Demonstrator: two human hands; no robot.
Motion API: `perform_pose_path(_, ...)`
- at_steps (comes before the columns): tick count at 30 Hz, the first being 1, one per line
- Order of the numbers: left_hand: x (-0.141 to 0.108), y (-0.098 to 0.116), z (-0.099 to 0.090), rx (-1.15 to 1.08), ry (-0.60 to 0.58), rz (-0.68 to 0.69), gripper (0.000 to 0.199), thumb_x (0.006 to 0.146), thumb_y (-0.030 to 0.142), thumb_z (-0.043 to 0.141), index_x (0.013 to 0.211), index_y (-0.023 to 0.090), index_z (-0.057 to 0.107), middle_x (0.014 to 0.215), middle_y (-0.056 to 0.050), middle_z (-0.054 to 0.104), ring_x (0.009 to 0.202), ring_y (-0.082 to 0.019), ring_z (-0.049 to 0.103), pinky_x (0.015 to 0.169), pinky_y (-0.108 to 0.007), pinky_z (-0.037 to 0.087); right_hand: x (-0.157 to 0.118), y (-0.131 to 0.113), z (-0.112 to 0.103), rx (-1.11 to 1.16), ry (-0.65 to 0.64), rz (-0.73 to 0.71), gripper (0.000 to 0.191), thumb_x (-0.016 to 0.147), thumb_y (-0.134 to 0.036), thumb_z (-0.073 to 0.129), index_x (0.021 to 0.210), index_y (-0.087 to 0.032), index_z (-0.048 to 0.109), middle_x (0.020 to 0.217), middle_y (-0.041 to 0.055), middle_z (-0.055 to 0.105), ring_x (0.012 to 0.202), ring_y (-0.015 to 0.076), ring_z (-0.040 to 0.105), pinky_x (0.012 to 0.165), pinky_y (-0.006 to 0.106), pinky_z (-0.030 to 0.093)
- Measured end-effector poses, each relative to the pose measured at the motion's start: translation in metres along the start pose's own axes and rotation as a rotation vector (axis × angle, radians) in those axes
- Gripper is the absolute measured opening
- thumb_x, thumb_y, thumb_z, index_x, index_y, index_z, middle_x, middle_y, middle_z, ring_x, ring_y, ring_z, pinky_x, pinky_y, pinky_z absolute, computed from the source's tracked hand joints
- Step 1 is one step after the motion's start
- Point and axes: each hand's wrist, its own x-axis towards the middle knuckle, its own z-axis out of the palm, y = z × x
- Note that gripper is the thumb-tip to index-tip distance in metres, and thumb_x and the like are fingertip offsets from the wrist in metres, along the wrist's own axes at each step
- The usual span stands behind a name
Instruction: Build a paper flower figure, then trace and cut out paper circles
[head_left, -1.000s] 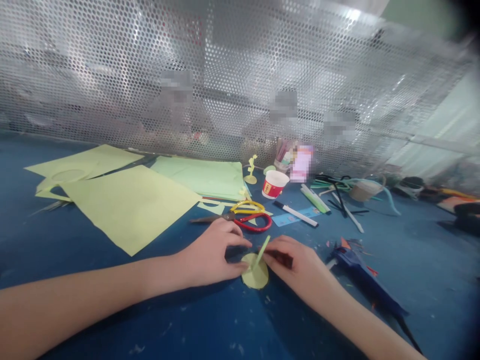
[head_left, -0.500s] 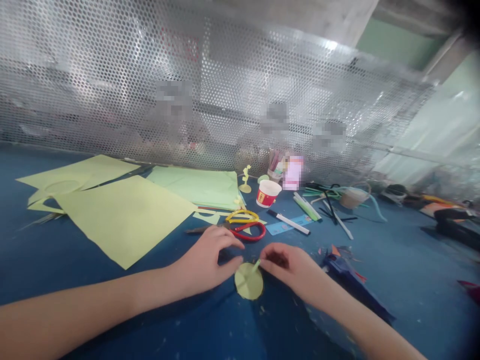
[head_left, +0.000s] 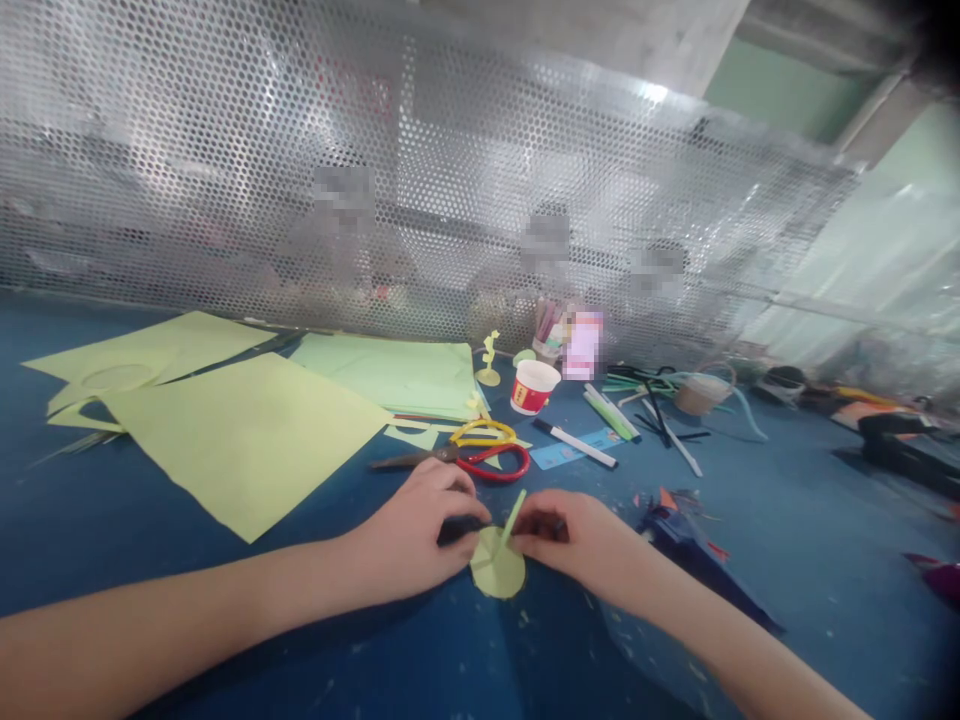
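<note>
A round pale yellow-green paper disc (head_left: 498, 577) lies on the blue table in front of me. A thin light green strip (head_left: 513, 517) rises from it, tilted to the right. My left hand (head_left: 435, 522) is at the disc's upper left edge, curled, its thumb and fingertips against the rim. My right hand (head_left: 576, 538) is on the other side, thumb and forefinger closed at the strip's lower part. Just beyond my left hand lie scissors (head_left: 495, 462) with one red and one yellow handle.
Large yellow-green paper sheets (head_left: 251, 440) cover the left side. Farther back stand a red and white paper cup (head_left: 534, 388) and a small paper figure (head_left: 489, 360). A marker (head_left: 576, 443) lies across a blue card. A dark blue crumpled item (head_left: 701, 560) is right; a perforated metal screen (head_left: 450, 180) closes the back.
My right fingers have slid down, and more of the green strip shows, standing higher. My left hand has closed in on the disc's edge. The view has shifted slightly.
</note>
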Motion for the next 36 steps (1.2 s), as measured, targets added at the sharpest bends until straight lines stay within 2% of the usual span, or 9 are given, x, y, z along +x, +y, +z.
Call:
perform_pose_path(3,0.0004,0.0009,0.0000,-0.012,-0.008,0.003,0.015,0.077,0.023,0.058,0.089,0.021,0.065,0.095,-0.003,0.058,0.096,-0.019,0.047,0.090,-0.033,0.038,0.0001,-0.0013,0.0024,0.000,0.011,0.000,0.009,0.074,-0.026,0.060,0.076,-0.018,0.065,0.065,-0.0011,0.060,0.058,0.0110,0.050,0.053,0.021,0.037)
perform_pose_path(9,0.0006,0.0016,-0.0023,-0.116,-0.036,-0.050,0.008,0.077,0.022,0.057,0.085,0.021,0.059,0.089,-0.001,0.058,0.093,-0.017,0.049,0.085,-0.030,0.041,-0.0025,-0.0011,0.0016,0.098,-0.034,0.013,0.010,0.079,-0.026,0.055,0.080,-0.017,0.060,0.073,0.0002,0.062,0.066,0.0119,0.055,0.060,0.021,0.041)
perform_pose_path(13,-0.0001,0.0001,-0.0015,-0.195,-0.059,-0.087,0.012,0.077,0.022,0.056,0.089,0.023,0.058,0.092,-0.001,0.057,0.094,-0.017,0.050,0.084,-0.030,0.042,-0.0053,-0.0025,0.0014,0.148,-0.053,0.012,0.010,0.080,-0.028,0.054,0.081,-0.018,0.056,0.075,0.0004,0.062,0.068,0.0127,0.056,0.062,0.021,0.043)
perform_pose_path(23,0.0018,0.0028,-0.0021,-0.252,-0.059,-0.080,0.014,0.078,0.026,0.055,0.090,0.022,0.060,0.090,-0.002,0.059,0.090,-0.017,0.053,0.081,-0.030,0.043,-0.0068,0.0025,-0.0004,0.260,-0.083,0.000,0.011,0.082,-0.030,0.054,0.082,-0.018,0.055,0.076,-0.0010,0.058,0.069,0.0113,0.052,0.062,0.021,0.040)
perform_pose_path(26,0.0028,0.0038,-0.0039,-0.334,-0.086,-0.136,0.016,0.080,0.027,0.054,0.095,0.022,0.057,0.087,-0.001,0.061,0.083,-0.017,0.055,0.074,-0.029,0.043,-0.0087,0.0007,-0.0026,0.384,-0.113,0.057,0.015,0.080,-0.033,0.057,0.080,-0.018,0.054,0.070,-0.0026,0.054,0.063,0.0093,0.049,0.057,0.020,0.037)
perform_pose_path(28,0.0033,0.0036,-0.0039,-0.467,-0.120,-0.195,0.020,0.083,0.032,0.051,0.100,0.022,0.053,0.083,0.000,0.061,0.077,-0.015,0.055,0.067,-0.027,0.042,-0.0093,-0.0018,-0.0037,0.518,-0.126,0.146,0.019,0.079,-0.035,0.059,0.081,-0.017,0.054,0.066,-0.0034,0.053,0.059,0.0083,0.048,0.055,0.019,0.037)
perform_pose_path(31,0.0044,0.0032,-0.0026,-0.690,-0.118,-0.270,0.025,0.082,0.036,0.053,0.102,0.022,0.049,0.077,0.002,0.058,0.073,-0.014,0.054,0.064,-0.025,0.040,-0.0092,-0.0039,-0.0035,0.739,-0.080,0.269,0.022,0.077,-0.036,0.061,0.082,-0.016,0.054,0.062,-0.0034,0.054,0.057,0.0069,0.049,0.055,0.018,0.039)
perform_pose_path(36,0.0069,0.0061,-0.0032,-0.921,-0.092,-0.430,0.029,0.079,0.032,0.059,0.103,0.021,0.048,0.079,0.001,0.061,0.070,-0.012,0.054,0.064,-0.023,0.038,-0.0091,-0.0038,-0.0003,0.981,-0.030,0.295,0.017,0.076,-0.030,0.064,0.080,-0.016,0.056,0.067,-0.0025,0.056,0.058,0.0053,0.050,0.057,0.016,0.043)
